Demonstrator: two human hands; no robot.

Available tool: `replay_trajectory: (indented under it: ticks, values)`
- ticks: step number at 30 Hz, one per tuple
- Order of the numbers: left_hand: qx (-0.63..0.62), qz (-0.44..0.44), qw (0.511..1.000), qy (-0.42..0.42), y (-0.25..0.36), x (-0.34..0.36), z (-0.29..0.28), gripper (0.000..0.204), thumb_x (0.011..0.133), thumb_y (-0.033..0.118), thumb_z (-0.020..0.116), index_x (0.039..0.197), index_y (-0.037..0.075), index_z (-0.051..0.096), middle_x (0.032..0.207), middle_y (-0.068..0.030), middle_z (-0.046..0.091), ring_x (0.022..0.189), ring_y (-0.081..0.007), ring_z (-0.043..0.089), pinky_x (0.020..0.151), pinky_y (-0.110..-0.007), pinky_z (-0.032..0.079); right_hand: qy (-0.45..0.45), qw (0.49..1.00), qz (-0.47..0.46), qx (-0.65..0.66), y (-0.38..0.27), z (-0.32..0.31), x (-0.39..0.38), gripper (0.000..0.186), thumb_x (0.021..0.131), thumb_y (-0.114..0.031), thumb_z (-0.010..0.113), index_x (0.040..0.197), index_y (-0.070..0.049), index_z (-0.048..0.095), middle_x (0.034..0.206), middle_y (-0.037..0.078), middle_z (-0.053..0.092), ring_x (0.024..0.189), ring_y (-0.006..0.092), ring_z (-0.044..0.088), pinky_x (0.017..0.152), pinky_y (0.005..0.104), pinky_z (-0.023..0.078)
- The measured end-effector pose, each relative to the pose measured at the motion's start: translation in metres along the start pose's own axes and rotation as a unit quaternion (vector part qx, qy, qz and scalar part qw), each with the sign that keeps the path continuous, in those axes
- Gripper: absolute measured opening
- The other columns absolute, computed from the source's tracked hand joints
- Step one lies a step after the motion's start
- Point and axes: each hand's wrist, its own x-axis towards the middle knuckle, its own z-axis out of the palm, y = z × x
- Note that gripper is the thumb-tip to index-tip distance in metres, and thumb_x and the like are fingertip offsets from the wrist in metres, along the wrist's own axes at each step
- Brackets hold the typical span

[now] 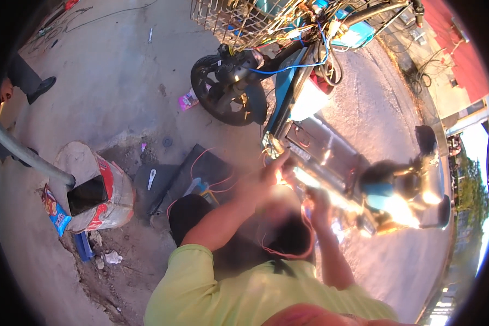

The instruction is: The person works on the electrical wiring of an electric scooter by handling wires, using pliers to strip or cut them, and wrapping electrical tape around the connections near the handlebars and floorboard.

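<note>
My left hand (270, 173) reaches to the frame of a partly stripped electric scooter (288, 103). Glare and blur smear its fingers. My right hand (319, 206) is beside the scooter's low middle section, its fingers curled in; what they hold is lost in the glare. A thin red wire (288, 254) loops over my lap and up toward my right hand. Close to my left knee lies a yellow and blue device (202, 187) like a handheld meter, with red wires around it. Loose cables, among them a blue wire (277, 71), hang at the scooter's front.
On the left stands a worn round drum (119, 190) with a phone-like dark slab (88, 194) and a snack bag (56, 211). A wrench (152, 179) lies on a dark mat (174, 176). Another person's leg (30, 79) shows at far left. A wire basket (228, 19) tops the scooter.
</note>
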Motion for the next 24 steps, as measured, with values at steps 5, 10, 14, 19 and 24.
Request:
replay_trajectory:
  ticks: [5,10,14,19,24]
  values:
    - [-0.053,0.020,0.997,-0.054,0.000,-0.006,0.005,0.057,0.102,0.057,0.046,0.063,0.016,0.049,0.043,0.0026,0.032,0.034,-0.0129,0.026,0.040,-0.029,0.025,0.000,0.892,0.329,0.308,0.008,0.092,-0.001,0.032,0.107,-0.030,0.045,0.112,-0.004,0.063,0.095,0.006,0.060,0.084,0.0125,0.059,0.069,0.0326,0.050]
    - [-0.003,0.035,0.999,0.005,0.022,-0.014,0.009,0.053,0.102,0.054,0.049,0.065,0.016,0.050,0.044,0.0036,0.030,0.035,-0.0124,0.025,0.040,-0.029,0.023,-0.041,0.908,0.346,0.232,-0.021,0.046,-0.001,0.033,0.106,-0.032,0.048,0.088,-0.007,0.058,0.071,-0.002,0.049,0.064,0.0079,0.045,0.056,0.0278,0.037]
    - [-0.075,0.043,0.996,-0.023,0.061,-0.011,-0.004,0.050,0.104,0.051,0.043,0.072,0.014,0.053,0.046,0.0056,0.030,0.037,-0.0096,0.025,0.041,-0.026,0.024,-0.025,0.977,0.200,0.069,0.026,-0.001,-0.028,0.036,0.106,-0.030,0.049,0.081,-0.005,0.055,0.069,-0.003,0.045,0.066,0.0088,0.041,0.059,0.0284,0.035]
    - [-0.078,0.174,0.981,-0.020,0.105,-0.019,-0.022,0.046,0.106,0.046,0.044,0.082,0.011,0.061,0.048,0.0047,0.034,0.038,-0.0089,0.027,0.043,-0.028,0.029,-0.040,0.985,0.145,0.082,0.048,-0.068,-0.050,0.030,0.102,-0.021,0.053,0.078,-0.002,0.054,0.071,-0.002,0.042,0.068,0.0100,0.039,0.060,0.0299,0.035]
    - [-0.105,0.198,0.972,-0.070,0.136,-0.026,-0.032,0.047,0.107,0.047,0.043,0.087,0.011,0.066,0.049,0.0053,0.034,0.039,-0.0083,0.028,0.043,-0.027,0.030,-0.016,0.986,0.162,0.040,0.088,-0.118,-0.094,0.026,0.101,-0.014,0.052,0.077,-0.004,0.054,0.073,0.002,0.049,0.071,0.0141,0.042,0.064,0.0313,0.035]
